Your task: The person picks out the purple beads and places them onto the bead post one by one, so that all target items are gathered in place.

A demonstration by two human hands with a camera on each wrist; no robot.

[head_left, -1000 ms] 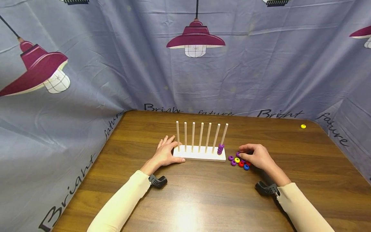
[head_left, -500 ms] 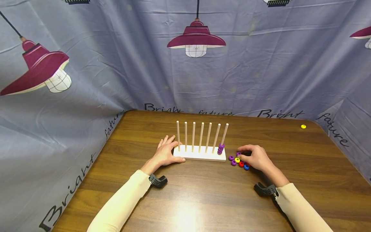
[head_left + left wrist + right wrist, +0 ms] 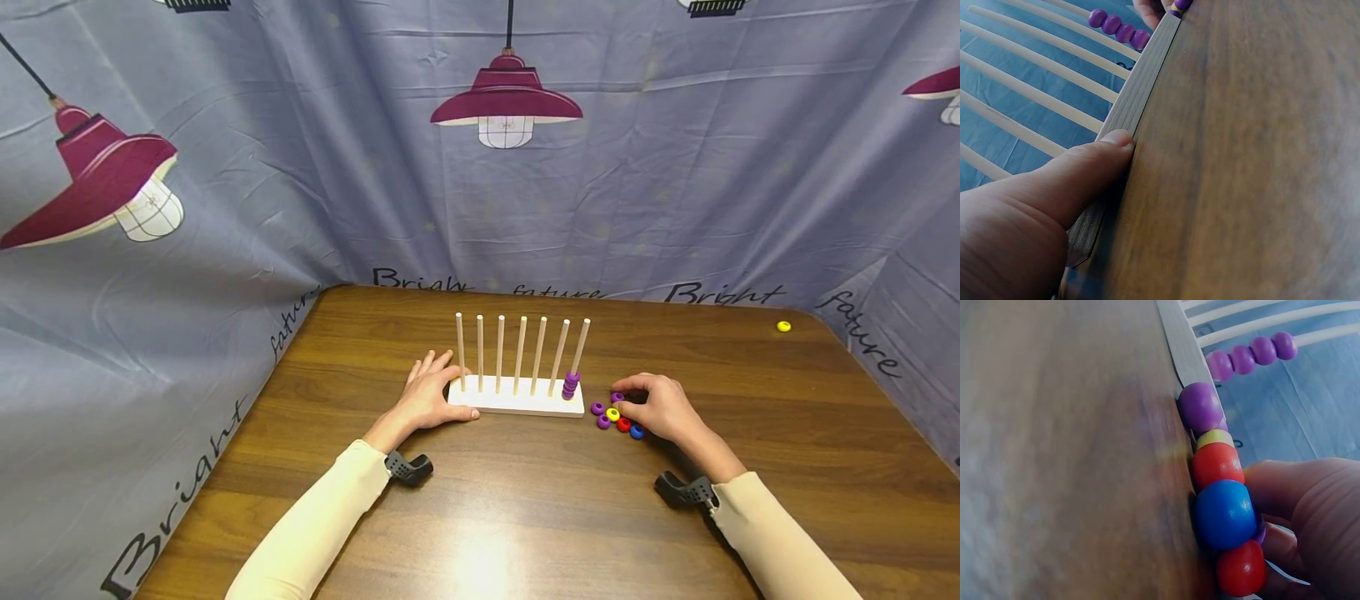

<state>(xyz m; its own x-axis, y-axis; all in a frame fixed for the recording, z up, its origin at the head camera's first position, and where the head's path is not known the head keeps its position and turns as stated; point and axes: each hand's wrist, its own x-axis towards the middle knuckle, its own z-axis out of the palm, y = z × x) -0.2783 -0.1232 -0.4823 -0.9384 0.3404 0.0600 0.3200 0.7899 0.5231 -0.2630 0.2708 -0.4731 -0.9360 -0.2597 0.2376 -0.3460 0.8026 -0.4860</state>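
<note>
A white wooden stand (image 3: 517, 403) with several upright pegs sits mid-table. Several purple beads (image 3: 572, 386) are stacked on its rightmost peg. My left hand (image 3: 426, 398) holds the stand's left end, thumb along the front edge, other fingers spread behind and beside it. The left wrist view shows the thumb (image 3: 1094, 169) against the base's side. Right of the stand, my right hand (image 3: 660, 406) has thumb and index fingertip around a purple bead (image 3: 617, 397) at the back of a loose bead group. The right hand hides part of that group.
Nearest the right hand lie loose purple beads (image 3: 597, 408), a yellow bead (image 3: 612, 414), a red bead (image 3: 624, 425) and a blue bead (image 3: 637, 432). A lone yellow bead (image 3: 783, 327) lies at the table's far right. Printed curtains (image 3: 480, 208) hang behind the table.
My right hand has shifted slightly left, its thumb and index finger closing in around the purple bead. The left hand and the stand stay in place.
</note>
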